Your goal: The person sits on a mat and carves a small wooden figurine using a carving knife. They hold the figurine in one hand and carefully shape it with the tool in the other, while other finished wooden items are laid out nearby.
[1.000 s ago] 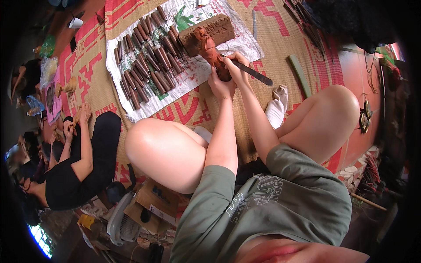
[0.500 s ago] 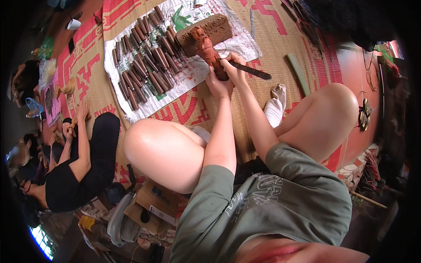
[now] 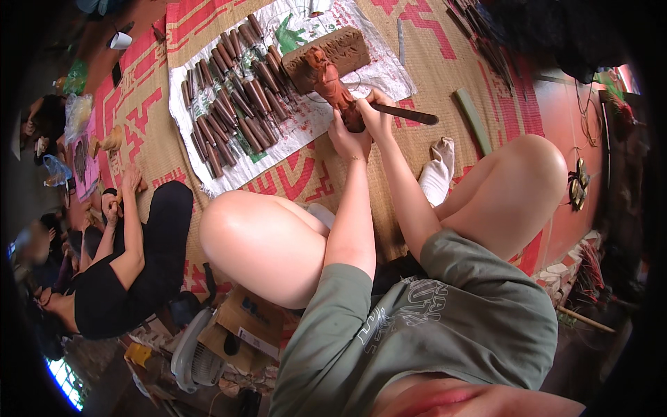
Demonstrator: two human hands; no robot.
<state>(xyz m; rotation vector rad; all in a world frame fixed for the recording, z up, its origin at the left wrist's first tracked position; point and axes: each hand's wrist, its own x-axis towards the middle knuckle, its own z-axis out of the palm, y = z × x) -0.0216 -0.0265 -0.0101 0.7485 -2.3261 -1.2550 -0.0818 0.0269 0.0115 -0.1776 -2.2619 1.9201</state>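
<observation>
Presently, in the head view, both of the person's hands work close together around a reddish-brown carved figure, held slantwise over the near side of a white sheet. The left hand is curled around the figure's lower end, fingers wrapped rather than spread. The right hand is bent nearly closed, pinching a dark, slim tool whose rounded end sticks out to the right; its other end is hidden by the fingers and the figure. The figure's top lies in front of a brown carved block; whether the two touch, I cannot tell. Left of the block, many brown-handled tools lie in rows on the sheet, which is spread over a red-patterned woven mat. Farther right, a pale green strip lies on the mat near the person's socked foot.
</observation>
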